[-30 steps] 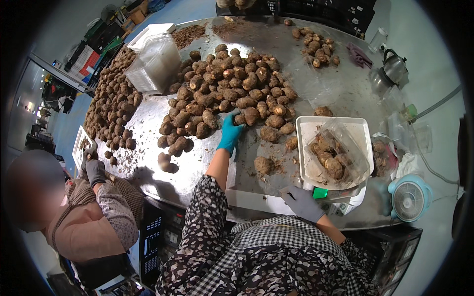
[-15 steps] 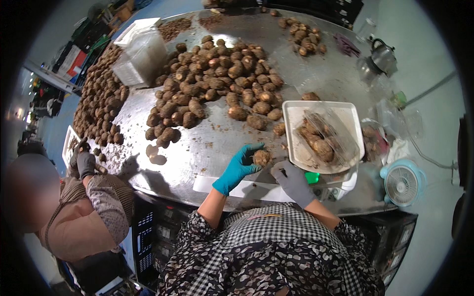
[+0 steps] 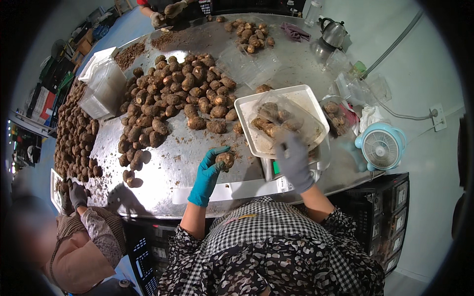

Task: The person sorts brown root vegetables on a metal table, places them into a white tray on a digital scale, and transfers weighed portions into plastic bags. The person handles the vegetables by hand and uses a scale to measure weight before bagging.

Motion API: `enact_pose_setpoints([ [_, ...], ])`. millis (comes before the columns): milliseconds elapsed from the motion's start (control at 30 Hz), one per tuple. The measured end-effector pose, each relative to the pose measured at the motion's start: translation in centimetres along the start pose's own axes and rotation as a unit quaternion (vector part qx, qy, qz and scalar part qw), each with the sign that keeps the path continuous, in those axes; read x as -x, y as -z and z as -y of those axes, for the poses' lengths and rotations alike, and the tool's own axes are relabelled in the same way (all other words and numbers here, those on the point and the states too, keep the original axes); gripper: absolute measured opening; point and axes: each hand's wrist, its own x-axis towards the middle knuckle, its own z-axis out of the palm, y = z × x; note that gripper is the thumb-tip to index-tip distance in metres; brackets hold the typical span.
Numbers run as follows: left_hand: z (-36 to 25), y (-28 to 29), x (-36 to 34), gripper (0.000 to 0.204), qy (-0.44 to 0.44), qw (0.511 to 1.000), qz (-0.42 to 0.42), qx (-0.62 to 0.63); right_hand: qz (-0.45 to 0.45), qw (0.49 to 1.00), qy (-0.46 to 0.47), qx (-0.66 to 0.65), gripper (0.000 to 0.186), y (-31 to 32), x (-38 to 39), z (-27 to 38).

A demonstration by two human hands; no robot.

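Observation:
My left hand (image 3: 207, 175), in a teal glove, grips a brown, fibrous taro (image 3: 225, 162) just above the metal table. My right hand (image 3: 293, 160), in a grey glove, is smeared by motion over the front edge of a white tray (image 3: 305, 101). Its fingertips overlap the near side of a clear plastic box (image 3: 312, 131) with several taros (image 3: 269, 111) in it; whether they hold anything is not visible. Beneath the tray stands a scale with a green-lit display (image 3: 275, 167).
A large taro pile (image 3: 173, 89) covers the table's middle. Stacked clear boxes (image 3: 104, 89) stand at its left. A kettle (image 3: 333, 33) and a light-blue fan (image 3: 381, 146) line the right side. One co-worker's gloved hand (image 3: 77, 194) is at left, another's (image 3: 158, 19) at the far edge.
My right hand has moved from beside the held taro up over the tray's front edge. My left hand keeps its taro. The whole view has swung to the right, bringing the far co-worker into sight.

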Motion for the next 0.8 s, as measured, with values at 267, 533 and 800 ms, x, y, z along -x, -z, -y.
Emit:
enact_pose_setpoints([
  [267,-0.3,-1.9,-1.7,0.044,-0.016,0.995,0.017,-0.1,-0.031,0.994,-0.104,0.018,0.026,4.9,-3.1,-5.6],
  [533,-2.3,-4.8,-3.6,0.044,-0.028,0.986,0.0,-0.163,0.274,0.953,0.096,0.091,0.034,0.9,-9.5,-6.3],
  [800,-4.4,-10.3,-11.7,0.056,-0.281,0.839,0.011,-0.465,0.305,0.945,-0.075,0.089,0.051,1.5,-12.6,-6.9],
])
